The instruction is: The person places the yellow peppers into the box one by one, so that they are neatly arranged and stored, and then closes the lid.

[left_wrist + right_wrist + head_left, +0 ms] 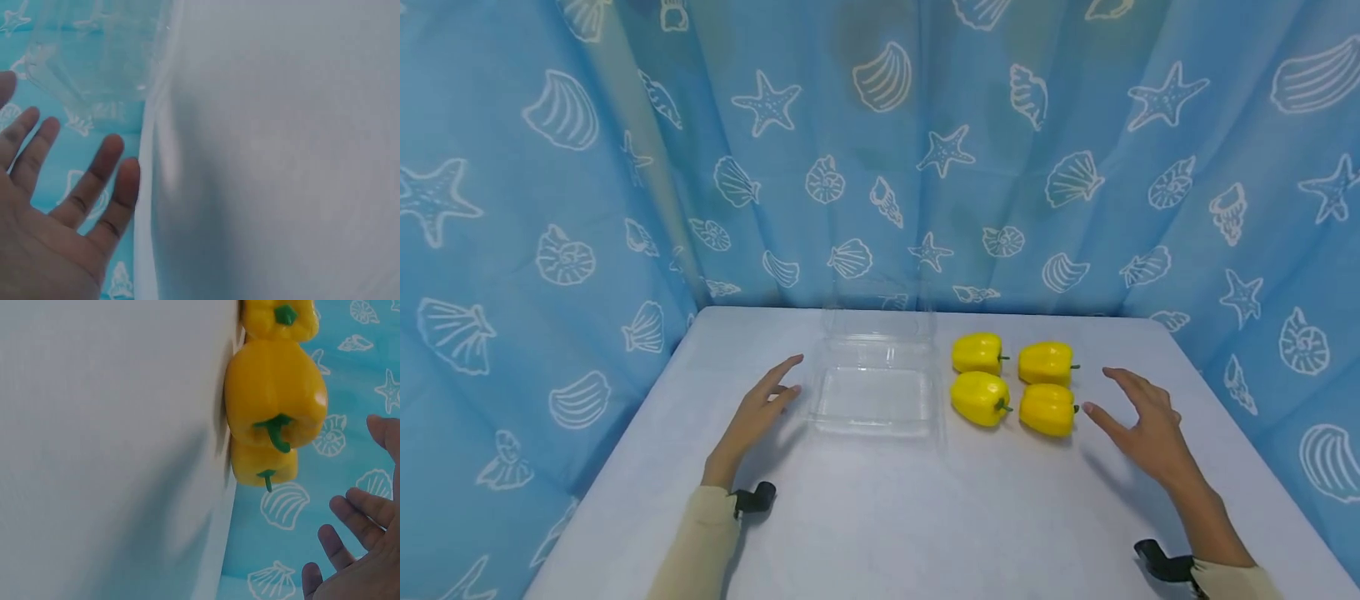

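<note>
Peppers (980, 398), four yellow ones, are sitting just right of the transparent container (874, 427), whose lid (880, 322) is standing behind. Just left of it, the left hand (758, 414) is hovering, fingers spread, holding nothing; to its right, past the peppers, the right hand (1146, 429) is gaping wide, ungripping. White tablecloth (880, 517) is spreading from the container's near edge.

Yellow peppers (980, 398) — blue seashell-print curtain (910, 158)

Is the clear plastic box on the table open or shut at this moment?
The box is open: in the head view, its lid stands raised at the far side, leaving the base uncovered.
</note>
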